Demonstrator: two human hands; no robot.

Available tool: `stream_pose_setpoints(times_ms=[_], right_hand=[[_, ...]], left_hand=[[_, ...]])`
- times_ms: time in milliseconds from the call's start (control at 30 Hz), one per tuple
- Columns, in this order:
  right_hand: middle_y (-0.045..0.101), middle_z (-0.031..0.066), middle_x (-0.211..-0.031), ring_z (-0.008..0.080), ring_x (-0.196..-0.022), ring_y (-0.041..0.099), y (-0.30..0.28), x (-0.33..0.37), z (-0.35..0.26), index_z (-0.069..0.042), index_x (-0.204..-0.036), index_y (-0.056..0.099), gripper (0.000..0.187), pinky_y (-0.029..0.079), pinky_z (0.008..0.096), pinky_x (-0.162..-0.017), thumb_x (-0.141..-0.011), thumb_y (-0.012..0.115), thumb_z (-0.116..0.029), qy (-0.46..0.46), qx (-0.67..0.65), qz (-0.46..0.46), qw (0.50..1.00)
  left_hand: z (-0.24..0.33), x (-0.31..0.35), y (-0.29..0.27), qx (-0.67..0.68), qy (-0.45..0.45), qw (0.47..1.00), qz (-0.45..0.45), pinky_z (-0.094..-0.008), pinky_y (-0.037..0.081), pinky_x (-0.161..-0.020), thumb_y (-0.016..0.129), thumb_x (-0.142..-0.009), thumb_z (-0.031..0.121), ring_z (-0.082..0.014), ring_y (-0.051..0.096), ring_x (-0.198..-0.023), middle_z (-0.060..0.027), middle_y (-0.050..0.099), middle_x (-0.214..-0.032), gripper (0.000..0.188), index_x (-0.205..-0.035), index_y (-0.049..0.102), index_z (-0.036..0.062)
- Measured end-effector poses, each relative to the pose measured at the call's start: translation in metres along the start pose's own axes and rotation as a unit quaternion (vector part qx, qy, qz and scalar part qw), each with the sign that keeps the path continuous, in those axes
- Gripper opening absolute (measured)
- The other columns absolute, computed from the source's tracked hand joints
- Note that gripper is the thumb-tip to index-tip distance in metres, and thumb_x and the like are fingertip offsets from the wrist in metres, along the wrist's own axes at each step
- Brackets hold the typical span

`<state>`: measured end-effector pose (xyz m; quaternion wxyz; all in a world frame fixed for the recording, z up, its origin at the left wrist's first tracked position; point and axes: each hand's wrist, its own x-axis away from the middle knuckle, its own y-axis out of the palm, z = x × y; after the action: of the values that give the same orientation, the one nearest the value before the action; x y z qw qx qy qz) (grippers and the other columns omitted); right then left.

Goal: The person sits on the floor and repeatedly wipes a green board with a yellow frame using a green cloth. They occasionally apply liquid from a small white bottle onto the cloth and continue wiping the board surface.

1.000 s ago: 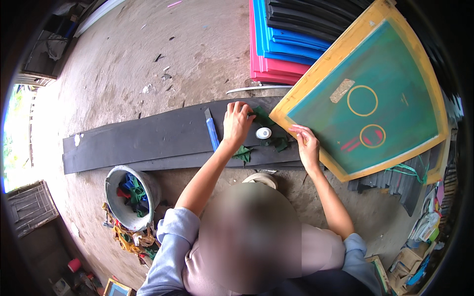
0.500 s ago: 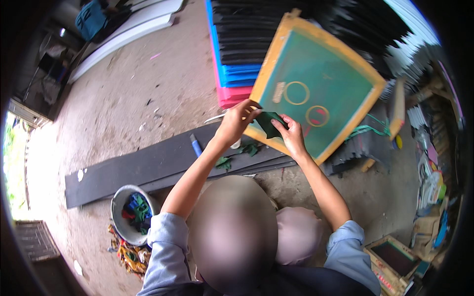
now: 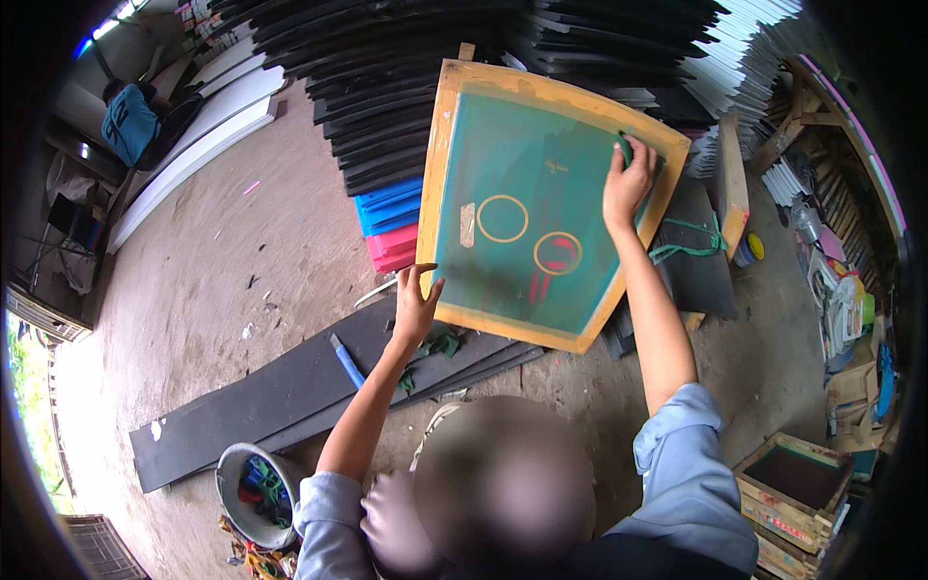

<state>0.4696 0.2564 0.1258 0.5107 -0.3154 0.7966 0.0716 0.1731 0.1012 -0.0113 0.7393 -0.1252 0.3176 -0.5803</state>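
Observation:
A screen printing frame (image 3: 452,126), yellowish wood around a green mesh marked with two small rings and pink smears, leans against a stack of dark sheets. My left hand (image 3: 414,311) grips its left edge near the lower corner, thumb and fingers curled about the wood. Up at the frame's right side, my right hand (image 3: 630,188) presses a small dark green cloth (image 3: 625,150) to the mesh by the upper corner. Most of the cloth is hidden under the fingers.
Long black sheets (image 3: 232,411) lie on the floor, bearing a blue-handled cutter (image 3: 346,362) and green scraps (image 3: 443,343). A bucket of rags (image 3: 227,478) stands at lower left. Wooden frames (image 3: 788,527) sit at lower right. Another person (image 3: 130,124) sits at far left.
My right hand has carried the green cloth up and right onto the mesh. My left hand has let go of the cloth and dropped to the frame's left edge. The view has shifted.

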Motion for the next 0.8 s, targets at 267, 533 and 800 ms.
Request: stream_pose_setpoints(times_ms=[267, 533, 800], right_hand=[[0.023, 0.0123, -0.149, 0.0325, -0.138, 0.020, 0.026, 0.041, -0.013, -0.004, -0.142, 0.028, 0.067, 0.019, 0.0480, -0.110, -0.090, 0.050, -0.041, -0.179, 0.287, -0.156, 0.928], [0.022, 0.0198, -0.148, 0.0338, -0.137, 0.022, 0.024, 0.026, -0.008, -0.005, -0.143, 0.024, 0.071, 0.022, 0.0482, -0.109, -0.090, 0.044, -0.048, -0.178, 0.261, -0.148, 0.937], [0.024, 0.0068, -0.150, 0.0196, -0.138, 0.022, -0.006, 0.125, 0.011, -0.006, -0.144, 0.022, 0.070, 0.019, 0.0367, -0.113, -0.088, 0.048, -0.041, -0.438, 0.115, -0.483, 0.750]], left_hand=[[-0.011, -0.038, 0.043, -0.026, 0.008, 0.995, 0.091, -0.0449, 0.022, -0.107, 0.072, -0.077, 0.024, -0.0381, 0.022, -0.130, -0.0235, 0.018, -0.139, 0.086, -0.138, 0.017, -0.0004], [-0.026, -0.044, 0.059, -0.050, 0.005, 0.997, 0.062, -0.0454, 0.023, -0.105, 0.075, -0.072, 0.042, -0.0374, 0.027, -0.126, -0.0239, 0.025, -0.137, 0.104, -0.141, 0.009, -0.0005], [-0.039, -0.044, 0.060, -0.030, 0.020, 0.998, 0.043, -0.0490, 0.023, -0.103, 0.076, -0.067, 0.047, -0.0386, 0.028, -0.126, -0.0237, 0.023, -0.138, 0.112, -0.143, 0.007, 0.0032]])
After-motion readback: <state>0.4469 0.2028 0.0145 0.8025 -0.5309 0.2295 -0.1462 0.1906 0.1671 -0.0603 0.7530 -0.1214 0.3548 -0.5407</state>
